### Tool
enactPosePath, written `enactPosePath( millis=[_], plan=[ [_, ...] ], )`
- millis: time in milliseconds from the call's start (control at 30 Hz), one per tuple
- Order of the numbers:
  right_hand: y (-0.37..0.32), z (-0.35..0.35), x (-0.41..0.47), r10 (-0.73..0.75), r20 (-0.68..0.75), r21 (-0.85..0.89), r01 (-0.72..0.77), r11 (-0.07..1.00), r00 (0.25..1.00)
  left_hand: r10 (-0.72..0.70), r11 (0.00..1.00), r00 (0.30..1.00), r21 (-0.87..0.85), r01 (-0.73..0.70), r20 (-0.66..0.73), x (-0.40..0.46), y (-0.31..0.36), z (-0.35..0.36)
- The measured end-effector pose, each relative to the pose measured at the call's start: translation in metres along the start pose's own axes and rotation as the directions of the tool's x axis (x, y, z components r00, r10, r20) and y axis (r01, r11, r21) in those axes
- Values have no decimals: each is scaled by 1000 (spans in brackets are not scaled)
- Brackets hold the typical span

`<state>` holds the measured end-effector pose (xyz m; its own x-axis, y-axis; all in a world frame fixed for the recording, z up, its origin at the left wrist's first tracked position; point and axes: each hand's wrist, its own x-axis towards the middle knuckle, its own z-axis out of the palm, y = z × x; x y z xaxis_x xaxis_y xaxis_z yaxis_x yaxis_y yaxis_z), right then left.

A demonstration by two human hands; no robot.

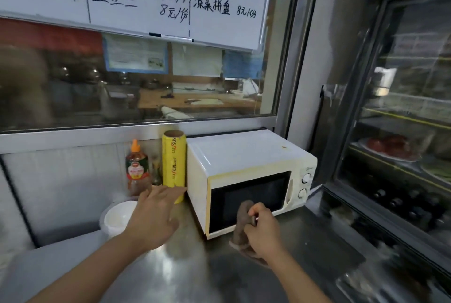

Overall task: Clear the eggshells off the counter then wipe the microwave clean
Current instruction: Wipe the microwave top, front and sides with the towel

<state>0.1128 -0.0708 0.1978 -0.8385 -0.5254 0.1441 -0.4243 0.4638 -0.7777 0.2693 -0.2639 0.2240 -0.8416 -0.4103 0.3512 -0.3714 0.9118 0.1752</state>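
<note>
At centre right of the frame, the right hand [262, 229] has its fingers clenched around a brown cloth [241, 223] against the dark door of the white microwave [246, 156]. The left hand [156, 212], fingers spread and released, hovers over the steel bench [170, 278] left of the microwave, beside a yellow roll [173, 161].

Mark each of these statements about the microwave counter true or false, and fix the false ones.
1. The right hand grips a brown cloth at the microwave door. True.
2. The microwave door hangs open. False: it is shut.
3. The yellow roll stands upright, left of the microwave. True.
4. The left hand holds the sauce bottle. False: it is open and holds nothing.
5. The white bowl sits on top of the microwave. False: it sits on the counter.
</note>
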Motion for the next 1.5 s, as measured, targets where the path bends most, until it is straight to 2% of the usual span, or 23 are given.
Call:
enactPosePath(
  millis=[100,233,433,533,667,800,967,1200,1500],
  plan=[
    [-12,11,0,-30,26,15,30,999,999,-55,998,998,34,55,3,-14,-16,-11],
    [-36,26,4,-78,51,20,77,997,996,-136,990,991,-27,136,1,-20,-37,-28],
    [-65,56,14,-54,67,8,54,999,996,-124,990,992,-79,120,-40,-23,-77,-29],
    [-78,80,15,-27,27,10,26,1000,999,-68,990,997,-123,65,-19,-22,-111,-27],
    [-111,124,18,-14,-83,-26,11,1000,996,46,994,997,-104,-40,63,-22,-173,-27],
    [-149,163,10,12,-203,-15,-15,1000,979,174,975,976,-164,-152,130,-17,-232,-37],
    [-183,182,4,54,-300,-68,-78,995,952,257,954,959,-187,-233,121,6,-276,-43],
    [-198,188,22,94,-385,-158,-166,973,918,397,901,915,-221,-374,70,58,-285,-43],
    [-180,194,73,110,-479,-95,-176,980,871,493,866,861,-160,-473,123,133,-273,-17]
  ],
)
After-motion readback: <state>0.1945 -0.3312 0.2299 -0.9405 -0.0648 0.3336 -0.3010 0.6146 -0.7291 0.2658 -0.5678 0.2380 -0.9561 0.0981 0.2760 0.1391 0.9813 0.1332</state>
